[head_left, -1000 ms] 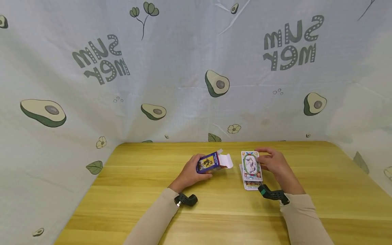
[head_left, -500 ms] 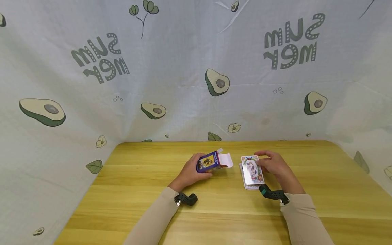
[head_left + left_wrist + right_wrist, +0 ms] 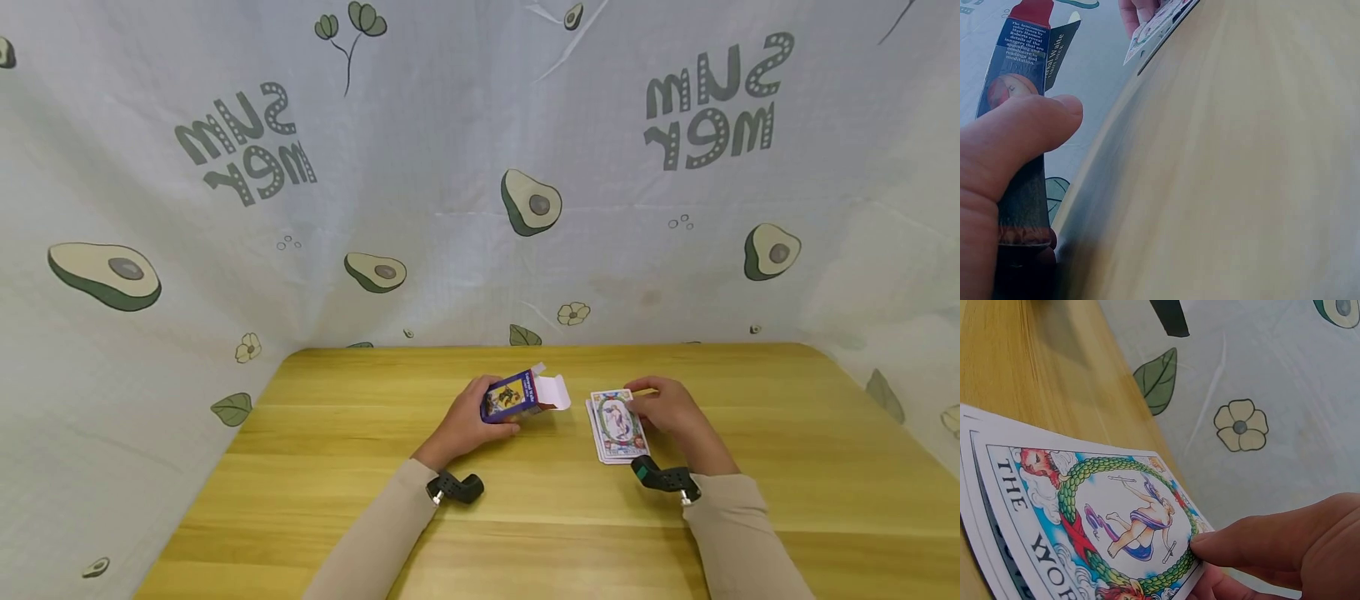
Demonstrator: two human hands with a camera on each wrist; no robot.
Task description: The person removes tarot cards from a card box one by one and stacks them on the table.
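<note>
My left hand [image 3: 468, 421] grips a blue tarot card box [image 3: 508, 397], its white flaps folded out at the right end. In the left wrist view the thumb lies across the narrow printed side of the box [image 3: 1022, 62]. To the right, a tarot card marked "The World" [image 3: 618, 421] lies over a small pile of cards [image 3: 597, 433], slightly offset from them. My right hand [image 3: 671, 412] pinches the World card's right edge. In the right wrist view the thumb [image 3: 1235, 540] presses on the face of that card [image 3: 1129, 519], with fingers beneath the edge.
A wooden table [image 3: 337, 467] spreads under both arms. Behind it hangs a pale cloth [image 3: 450, 167] printed with avocados, leaves and mirrored lettering. Each wrist wears a black camera mount, the right one [image 3: 660, 475] close to the cards' near edge.
My right hand has lowered the World card toward me onto the pile, covering the Lovers card that showed beneath. My left hand and the box have stayed in place.
</note>
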